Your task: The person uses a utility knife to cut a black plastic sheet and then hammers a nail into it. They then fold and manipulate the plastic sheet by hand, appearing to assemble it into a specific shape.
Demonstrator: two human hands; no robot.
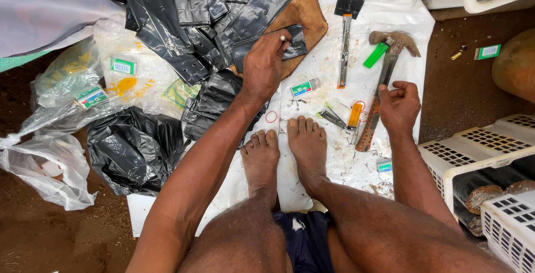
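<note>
Black bags [262, 14]: left hand [264, 64] is pinching one on the leather pad [306, 14]. Right hand [398, 106] is curling loosely, empty, beside the hammer [384, 72]. Many bags are still waiting unsorted.

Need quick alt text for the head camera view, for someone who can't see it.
Seen from above, a seated barefoot person's left hand presses a black plastic bag onto a brown pad, pinching a small metal piece, while the right hand rests by a hammer. Both lie on a white sheet with more black bags and a long stapler.
</note>
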